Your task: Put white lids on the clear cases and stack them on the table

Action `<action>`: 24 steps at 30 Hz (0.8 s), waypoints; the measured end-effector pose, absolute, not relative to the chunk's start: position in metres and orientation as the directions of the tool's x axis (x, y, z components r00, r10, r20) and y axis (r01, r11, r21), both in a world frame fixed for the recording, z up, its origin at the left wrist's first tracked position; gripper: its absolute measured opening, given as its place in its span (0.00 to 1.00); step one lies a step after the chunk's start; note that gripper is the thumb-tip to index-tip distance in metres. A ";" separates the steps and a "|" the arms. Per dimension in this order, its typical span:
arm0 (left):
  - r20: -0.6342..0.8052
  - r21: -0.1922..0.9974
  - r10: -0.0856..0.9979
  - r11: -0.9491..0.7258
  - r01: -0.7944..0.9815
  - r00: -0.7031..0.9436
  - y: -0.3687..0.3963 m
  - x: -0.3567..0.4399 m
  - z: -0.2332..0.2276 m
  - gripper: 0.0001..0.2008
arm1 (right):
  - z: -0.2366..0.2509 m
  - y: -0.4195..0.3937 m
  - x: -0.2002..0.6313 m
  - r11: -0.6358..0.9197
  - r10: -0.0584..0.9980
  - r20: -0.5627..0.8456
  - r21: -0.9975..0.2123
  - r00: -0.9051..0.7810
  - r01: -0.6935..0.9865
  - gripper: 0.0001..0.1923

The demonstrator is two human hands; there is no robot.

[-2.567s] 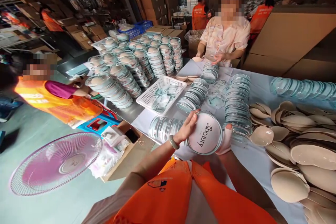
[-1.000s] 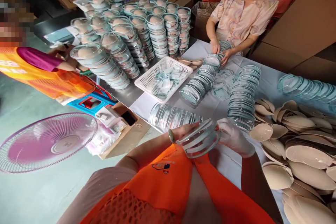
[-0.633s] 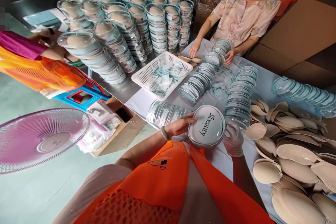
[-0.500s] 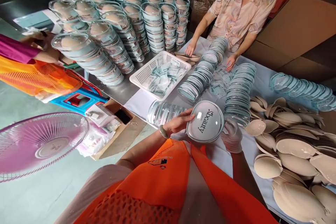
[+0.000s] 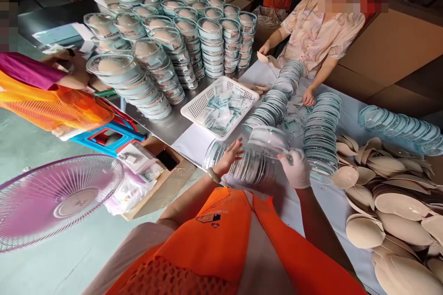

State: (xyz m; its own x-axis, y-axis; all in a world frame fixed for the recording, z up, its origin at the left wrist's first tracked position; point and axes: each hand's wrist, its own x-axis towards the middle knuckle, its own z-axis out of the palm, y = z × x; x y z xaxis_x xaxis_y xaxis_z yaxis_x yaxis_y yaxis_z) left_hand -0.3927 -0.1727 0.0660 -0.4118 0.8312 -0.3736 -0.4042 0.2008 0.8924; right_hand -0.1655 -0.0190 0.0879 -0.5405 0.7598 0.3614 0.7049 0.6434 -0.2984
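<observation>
A clear plastic case, oval and blurred by motion, is tilted above the table in front of me. My right hand, in a white glove, pinches its near right edge. To the left, my bare left hand has its fingers spread, apart from the case and holding nothing. Beneath and between my hands lies a row of similar clear cases, partly covered by the left hand. Beside my right hand leans a tall stack of clear cases with pale rims.
A white basket holds printed packets. Beige bra cups are heaped at the right, near a row of clear cases. Filled cases stand stacked at the left. Across the table, a co-worker's hand holds a beige cup. A pink fan stands left.
The case with the printed lid has tipped away, and my left hand has let go of it and moved left. The co-worker has lifted a beige cup. My view has shifted slightly.
</observation>
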 end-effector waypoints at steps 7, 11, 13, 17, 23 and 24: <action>-0.070 0.864 0.922 0.248 0.438 -0.382 -0.184 -0.412 0.017 0.37 | 0.096 0.021 -0.289 0.653 0.742 -0.169 -0.039 -0.649 0.756 0.15; -0.090 0.821 0.945 0.249 0.514 -0.313 -0.183 -0.406 0.005 0.39 | 0.077 0.013 -0.332 0.659 0.728 -0.228 -0.023 -0.646 0.751 0.14; -0.088 0.825 0.946 0.245 0.509 -0.312 -0.185 -0.407 0.003 0.38 | 0.069 0.010 -0.329 0.628 0.753 -0.227 -0.032 -0.617 0.778 0.19; -0.095 0.800 0.958 0.235 0.552 -0.270 -0.182 -0.409 0.006 0.42 | 0.057 0.009 -0.265 0.345 0.910 -0.120 -0.307 -0.396 0.887 0.29; -0.031 0.685 0.998 -0.018 0.728 0.054 -0.135 -0.375 0.008 0.49 | 0.024 -0.043 -0.161 0.055 0.885 -0.402 -0.408 -0.234 0.911 0.27; -0.076 0.629 0.993 -0.022 0.777 0.090 -0.127 -0.368 0.007 0.51 | 0.018 -0.052 -0.157 0.039 0.876 -0.425 -0.410 -0.228 0.911 0.23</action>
